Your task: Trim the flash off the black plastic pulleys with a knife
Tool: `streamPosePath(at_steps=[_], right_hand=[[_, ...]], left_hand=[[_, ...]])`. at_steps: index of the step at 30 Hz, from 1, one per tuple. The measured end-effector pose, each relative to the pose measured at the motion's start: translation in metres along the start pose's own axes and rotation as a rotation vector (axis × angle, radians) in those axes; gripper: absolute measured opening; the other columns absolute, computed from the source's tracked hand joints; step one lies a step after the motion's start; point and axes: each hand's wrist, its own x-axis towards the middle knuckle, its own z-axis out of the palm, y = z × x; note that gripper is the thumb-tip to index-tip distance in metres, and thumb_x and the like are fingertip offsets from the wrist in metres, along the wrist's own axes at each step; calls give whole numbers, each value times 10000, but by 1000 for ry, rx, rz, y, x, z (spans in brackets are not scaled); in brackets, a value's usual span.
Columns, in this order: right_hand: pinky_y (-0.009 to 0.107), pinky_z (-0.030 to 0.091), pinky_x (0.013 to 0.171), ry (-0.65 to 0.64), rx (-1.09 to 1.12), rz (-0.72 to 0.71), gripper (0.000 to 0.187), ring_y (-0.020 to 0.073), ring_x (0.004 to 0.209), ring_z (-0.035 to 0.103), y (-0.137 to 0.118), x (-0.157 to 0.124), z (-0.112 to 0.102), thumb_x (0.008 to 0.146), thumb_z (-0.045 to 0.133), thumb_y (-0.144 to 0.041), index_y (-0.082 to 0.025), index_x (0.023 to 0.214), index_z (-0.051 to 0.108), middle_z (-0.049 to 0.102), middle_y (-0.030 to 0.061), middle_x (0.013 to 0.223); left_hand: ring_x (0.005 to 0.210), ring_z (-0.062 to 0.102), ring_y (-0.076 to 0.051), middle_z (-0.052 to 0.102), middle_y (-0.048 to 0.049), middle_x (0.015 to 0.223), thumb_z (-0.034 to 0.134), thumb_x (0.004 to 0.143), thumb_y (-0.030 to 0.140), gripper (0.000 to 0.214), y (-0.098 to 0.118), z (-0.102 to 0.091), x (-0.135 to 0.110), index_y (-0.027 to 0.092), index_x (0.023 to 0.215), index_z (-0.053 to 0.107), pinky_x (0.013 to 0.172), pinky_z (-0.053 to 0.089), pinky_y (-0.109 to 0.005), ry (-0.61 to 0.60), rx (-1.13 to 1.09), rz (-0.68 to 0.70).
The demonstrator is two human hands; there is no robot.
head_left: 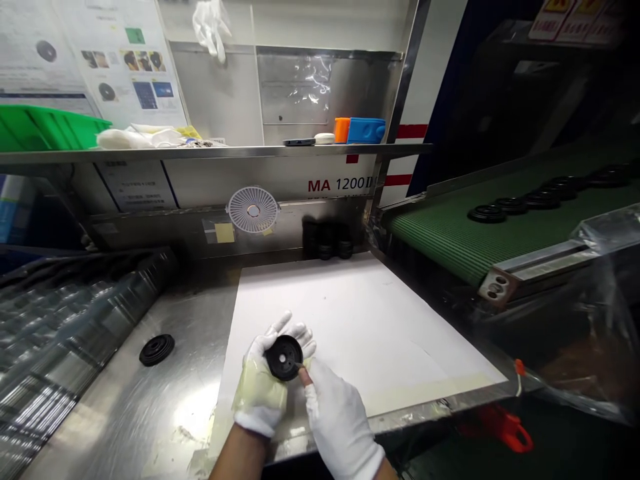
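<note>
A round black plastic disc (278, 371) with a small centre hole rests in my left hand (263, 380). That hand wears a white glove with a pale yellow palm, and its fingers curve behind the disc. My right hand (336, 410), also in a white glove, is closed at the disc's right edge. One bare fingertip sticks out of its glove there, close to the disc's inner face. Whatever the right fingers pinch, if anything, is too small to make out. On the metal bench to the left lies another black ringed disc (157, 350).
White paper (360, 327) covers the bench middle. Clear trays (100, 313) stand at the left. A green conveyor (440, 233) on the right carries several black discs (487, 213). Behind are a small round fan (253, 209) and a shelf (240, 152). Red-handled tool (505, 430) hangs below the edge.
</note>
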Motion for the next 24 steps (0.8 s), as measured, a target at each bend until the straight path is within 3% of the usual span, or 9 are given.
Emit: streamPosePath(at_steps=[2,6,14,17,19,24], right_hand=[[279,297,559,6,1,21,221,176,631,589,4,1,-2,906,323,-267,-246,841,534,636,-7,737],[276,291,539,33,-36,29,220,170,595,589,6,2,-1,904,331,-267,-240,815,530,632,-12,694],[294,242,505,118,-131,-36,230,168,548,603,-3,-1,7,899,350,-273,-238,769,536,640,-13,642],[290,256,509,87,-104,-35,233,170,560,607,0,-1,5,900,344,-279,-236,796,548,651,-6,661],[282,280,523,64,-57,-24,229,172,594,617,4,0,2,900,339,-276,-242,831,554,659,-7,693],[277,286,524,85,-57,17,234,166,584,610,4,-2,1,904,342,-280,-241,801,548,651,-13,676]], left_hand=[[741,593,-204,592,-90,745,517,733,150,285,-1,0,1,102,998,607,680,520,-381,-13,-9,-10],[619,532,-117,528,-10,637,601,721,137,114,-7,7,6,134,834,621,652,503,-281,34,-59,97],[694,571,-126,572,-8,690,605,696,85,88,-9,15,8,152,753,605,752,504,-304,69,-94,224],[789,602,-201,630,-97,843,565,724,145,178,-4,9,4,132,892,622,739,513,-383,69,7,105],[752,604,-231,628,-132,818,523,732,172,244,-1,5,1,100,944,620,684,516,-418,34,56,-16],[612,556,-141,557,-22,635,586,723,148,88,-6,10,2,135,804,621,656,511,-325,49,-14,76]])
